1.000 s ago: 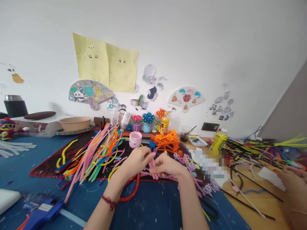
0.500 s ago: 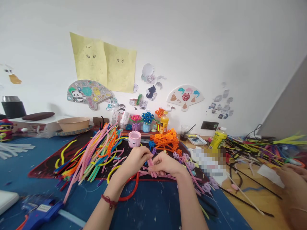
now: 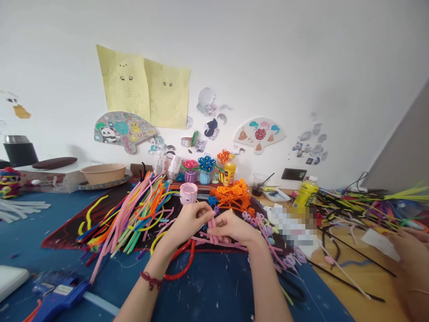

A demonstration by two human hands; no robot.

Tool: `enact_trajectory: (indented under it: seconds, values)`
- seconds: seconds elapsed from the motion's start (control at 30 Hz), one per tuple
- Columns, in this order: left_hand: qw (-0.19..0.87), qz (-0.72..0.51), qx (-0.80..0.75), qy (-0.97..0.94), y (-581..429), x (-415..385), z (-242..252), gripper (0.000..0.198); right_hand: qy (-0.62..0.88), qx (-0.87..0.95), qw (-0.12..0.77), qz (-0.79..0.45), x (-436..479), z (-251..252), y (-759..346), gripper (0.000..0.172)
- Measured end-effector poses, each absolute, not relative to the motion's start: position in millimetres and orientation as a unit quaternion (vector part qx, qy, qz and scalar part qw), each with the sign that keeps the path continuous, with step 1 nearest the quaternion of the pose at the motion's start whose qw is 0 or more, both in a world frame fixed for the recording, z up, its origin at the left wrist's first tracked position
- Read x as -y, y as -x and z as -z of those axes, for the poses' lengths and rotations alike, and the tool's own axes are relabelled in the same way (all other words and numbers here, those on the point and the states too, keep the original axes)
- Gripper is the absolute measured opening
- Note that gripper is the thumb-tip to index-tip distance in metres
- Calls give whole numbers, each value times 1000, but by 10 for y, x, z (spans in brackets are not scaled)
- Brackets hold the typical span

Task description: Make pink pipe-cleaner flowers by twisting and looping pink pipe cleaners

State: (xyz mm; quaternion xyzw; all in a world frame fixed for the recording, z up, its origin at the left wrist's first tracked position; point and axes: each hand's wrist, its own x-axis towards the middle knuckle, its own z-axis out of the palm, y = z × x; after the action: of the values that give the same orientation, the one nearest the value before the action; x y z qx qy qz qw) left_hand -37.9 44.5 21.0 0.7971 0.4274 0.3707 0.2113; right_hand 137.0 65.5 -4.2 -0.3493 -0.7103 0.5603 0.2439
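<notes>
Between my two hands is a small bunch of pink pipe cleaners (image 3: 212,229), held upright over the near edge of the dark mat. My left hand (image 3: 192,220) pinches its upper end. Lower down, my right hand (image 3: 231,227) has its fingers closed round the same bunch. Just behind my left hand stands a pink and white cup (image 3: 188,193). Orange pipe-cleaner loops (image 3: 231,195) lie behind my right hand. More pink pipe cleaners (image 3: 273,250) and purple curled pieces (image 3: 290,261) are spread to its right.
Many coloured pipe cleaners (image 3: 134,214) cover the mat's left side. A blue glue gun (image 3: 62,295) lies at front left, and a red loop (image 3: 182,268) below my left wrist. A yellow bottle (image 3: 305,193) stands right. Another person's hand (image 3: 410,250) is at the far right.
Both hands keep hold of the pink bunch. My left hand has risen slightly, and the bunch looks more upright. The whole view has shifted a little.
</notes>
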Motion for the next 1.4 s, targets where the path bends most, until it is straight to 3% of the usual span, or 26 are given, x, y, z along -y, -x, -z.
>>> enact_trajectory:
  seconds: [0.23,0.47,0.57,0.67,0.97,1.2,1.4]
  values:
    - [215,-433,-436,-759,386,-485,-179,28,316,703,328,-546,-672,47,-1355,52]
    - [186,-410,-451,-771,393,-508,-169,33,325,695,374,-521,-658,12,-1291,47]
    - [153,-373,-469,-786,413,-512,-155,34,346,634,476,-502,-691,16,-1318,45]
    - [118,-293,-469,-825,392,-508,-73,15,360,572,561,-479,-732,15,-1369,44]
    - [-7,-147,-429,-891,32,-429,186,14,355,497,634,-474,-738,-18,-1389,46]
    - [-51,-202,-459,-864,179,-436,5,23,351,486,648,-470,-760,10,-1423,45]
    - [-39,-351,-571,-741,454,-549,-84,20,359,502,634,-466,-769,35,-1433,42]
